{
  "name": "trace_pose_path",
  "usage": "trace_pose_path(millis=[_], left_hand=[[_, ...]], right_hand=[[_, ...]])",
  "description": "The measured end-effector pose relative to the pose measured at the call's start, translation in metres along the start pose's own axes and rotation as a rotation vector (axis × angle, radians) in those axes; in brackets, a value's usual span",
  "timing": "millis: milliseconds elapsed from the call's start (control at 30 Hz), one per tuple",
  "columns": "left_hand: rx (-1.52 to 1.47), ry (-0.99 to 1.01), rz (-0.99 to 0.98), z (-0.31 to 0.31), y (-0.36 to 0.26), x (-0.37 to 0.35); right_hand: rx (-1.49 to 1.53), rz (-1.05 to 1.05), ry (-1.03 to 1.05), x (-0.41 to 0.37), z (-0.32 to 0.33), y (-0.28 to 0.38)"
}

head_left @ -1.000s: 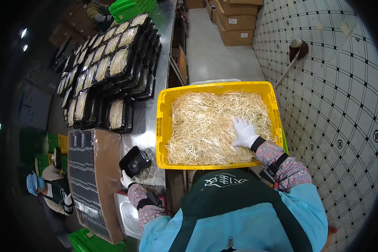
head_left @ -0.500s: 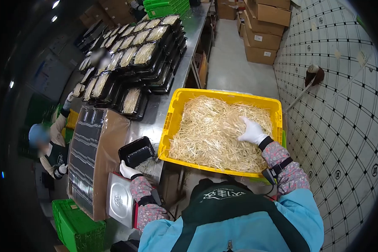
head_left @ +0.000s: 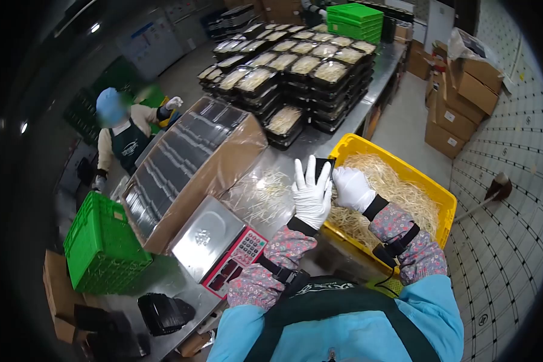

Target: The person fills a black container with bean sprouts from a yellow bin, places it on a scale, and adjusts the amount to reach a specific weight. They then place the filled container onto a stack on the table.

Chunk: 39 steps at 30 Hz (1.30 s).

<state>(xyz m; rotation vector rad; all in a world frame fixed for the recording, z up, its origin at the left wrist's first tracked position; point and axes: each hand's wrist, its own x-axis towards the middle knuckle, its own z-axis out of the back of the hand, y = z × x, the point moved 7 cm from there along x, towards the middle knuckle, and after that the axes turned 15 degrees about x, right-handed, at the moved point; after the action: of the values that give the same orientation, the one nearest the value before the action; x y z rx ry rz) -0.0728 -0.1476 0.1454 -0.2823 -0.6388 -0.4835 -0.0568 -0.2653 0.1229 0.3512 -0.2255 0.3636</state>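
A black plastic tray (head_left: pixel 325 164) shows only in part between my hands, by the left rim of the yellow crate (head_left: pixel 445 199). My left hand (head_left: pixel 312 192), in a white glove, lies against the tray with its fingers spread. On the tray's right side, my right hand (head_left: pixel 353 188), also gloved, has its fingers curled at the edge. What the tray holds is hidden behind my hands. Pale, thin bean sprouts (head_left: pixel 404 190) fill the crate under and beside my right hand.
Loose sprouts (head_left: pixel 259 192) litter the metal table, near a scale (head_left: pixel 208 238) and a carton of stacked black trays (head_left: pixel 187 157). Filled packs (head_left: pixel 283 120) are piled behind. A co-worker (head_left: pixel 123 136) stands left, beyond a green crate (head_left: pixel 102 241). Cardboard boxes (head_left: pixel 464 102) line the right side.
My left hand has carried the black tray from beside the scale to the yellow crate. My right hand has moved left from the sprouts to the tray. The view has swung left.
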Motion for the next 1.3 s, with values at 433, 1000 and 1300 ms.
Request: trace_pose_path(millis=[433, 1000, 1300], left_hand=[[-0.753, -0.119, 0.99, 0.034, 0.357, -0.242], [0.368, 0.225, 0.515, 0.087, 0.362, -0.204], [0.476, 0.261, 0.548, 0.066, 0.364, -0.191]], right_hand=[[0.364, 0.76, 0.188, 0.149, -0.169, 0.332], [0.038, 0.697, 0.533, 0.194, -0.199, 0.315], [0.163, 0.701, 0.482, 0.216, -0.241, 0.289]])
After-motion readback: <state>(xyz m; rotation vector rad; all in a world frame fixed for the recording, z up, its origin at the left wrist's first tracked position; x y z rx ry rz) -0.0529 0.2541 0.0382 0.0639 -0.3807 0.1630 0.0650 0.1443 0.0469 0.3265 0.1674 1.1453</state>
